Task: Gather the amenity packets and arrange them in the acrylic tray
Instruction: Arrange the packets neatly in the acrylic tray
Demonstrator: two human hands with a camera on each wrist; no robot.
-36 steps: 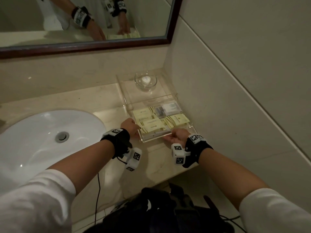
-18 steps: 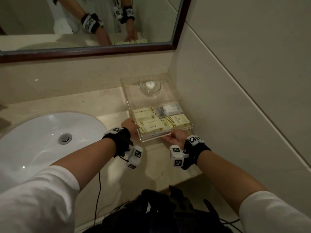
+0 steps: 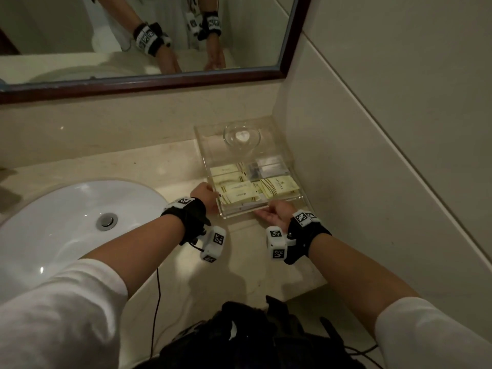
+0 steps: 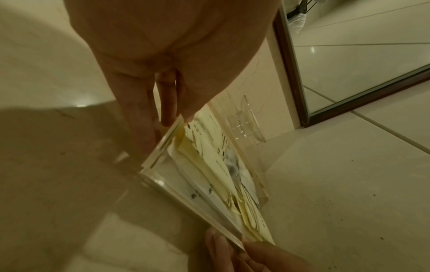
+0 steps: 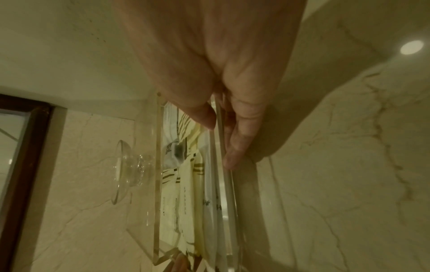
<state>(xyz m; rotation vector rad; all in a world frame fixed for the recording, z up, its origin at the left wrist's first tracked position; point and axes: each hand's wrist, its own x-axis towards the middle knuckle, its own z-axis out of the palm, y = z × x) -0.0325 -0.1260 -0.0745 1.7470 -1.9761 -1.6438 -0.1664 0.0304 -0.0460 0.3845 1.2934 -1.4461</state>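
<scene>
The clear acrylic tray (image 3: 246, 212) sits on the counter in the corner, partly under a clear shelf. Several pale yellow amenity packets (image 3: 239, 194) lie flat in it, with a grey-white packet (image 3: 269, 169) behind them. My left hand (image 3: 205, 194) pinches the tray's left wall near the front corner. In the left wrist view the fingers (image 4: 142, 119) lie along the outside of the tray (image 4: 153, 162) and the thumb sits at its rim. My right hand (image 3: 274, 213) pinches the front wall (image 5: 228, 202), thumb inside, fingers (image 5: 239, 143) outside.
A small glass dish (image 3: 241, 136) stands on the clear shelf above the tray's back. The tiled wall (image 3: 372, 182) runs close along the tray's right side. A white sink (image 3: 66, 222) lies to the left, and a framed mirror (image 3: 149, 81) hangs above the backsplash.
With both hands holding it, the tray has slid a little farther back under the clear shelf toward the wall. The packets have kept their places in it.
</scene>
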